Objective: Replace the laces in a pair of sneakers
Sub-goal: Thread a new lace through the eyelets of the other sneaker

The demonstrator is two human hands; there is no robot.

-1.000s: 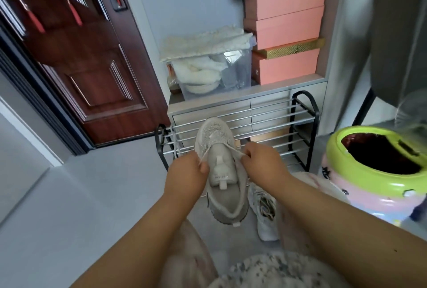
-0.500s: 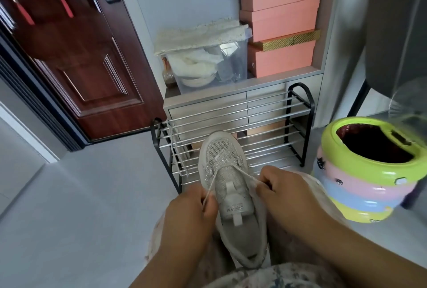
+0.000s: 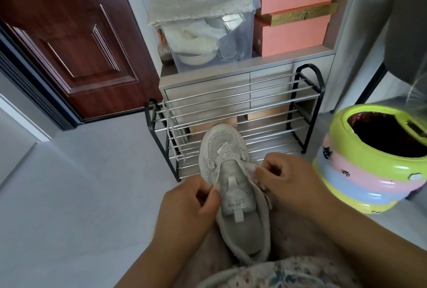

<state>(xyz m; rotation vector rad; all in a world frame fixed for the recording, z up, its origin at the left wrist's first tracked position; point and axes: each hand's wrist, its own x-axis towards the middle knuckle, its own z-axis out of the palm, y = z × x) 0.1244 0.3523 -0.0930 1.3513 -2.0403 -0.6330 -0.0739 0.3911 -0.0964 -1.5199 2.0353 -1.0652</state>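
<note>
A pale grey mesh sneaker (image 3: 233, 172) with glittery eyelet strips lies on my lap, toe pointing away. My left hand (image 3: 187, 206) pinches the left eyelet edge of the sneaker beside the tongue. My right hand (image 3: 284, 181) pinches the right eyelet edge, with a bit of white lace at its fingertips. No lace crosses the tongue now. A white lace (image 3: 171, 130) hangs over the left end of the shoe rack. The second sneaker is hidden.
A black-framed metal shoe rack (image 3: 242, 112) stands straight ahead against a low grey cabinet (image 3: 208, 84). On the cabinet stand a clear storage box (image 3: 208, 40) and pink boxes (image 3: 293, 15). A green, pink and blue round stool (image 3: 369, 160) is at my right; a dark red door (image 3: 57, 33) at left.
The sneaker has come down from in front of the rack onto my lap. The lace stretched between my two hands is gone from across the tongue, and both hands now pinch the eyelet edges.
</note>
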